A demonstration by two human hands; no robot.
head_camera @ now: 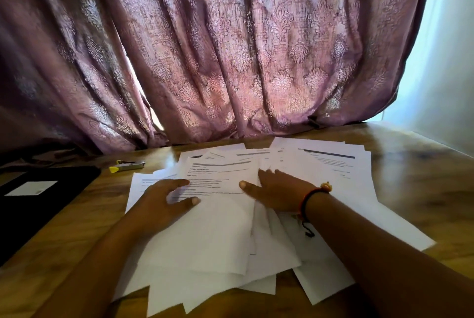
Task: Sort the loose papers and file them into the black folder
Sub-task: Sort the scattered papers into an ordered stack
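Note:
Several loose white printed papers [220, 235] lie overlapped in a messy spread across the middle of the wooden table [420, 164]. My left hand [166, 199] rests flat on the left part of the spread, fingers apart. My right hand [277, 189] lies flat on the sheets just to its right, fingers spread, with a red and black cord around the wrist. Neither hand holds a sheet. The black folder [43, 194], closed and bearing a white label, lies at the table's left edge, apart from the papers.
A yellow-capped highlighter [127, 166] lies on the table behind the folder and left of the papers. A purple patterned curtain [218, 48] hangs along the table's far edge. A pale wall [446, 61] stands at the right.

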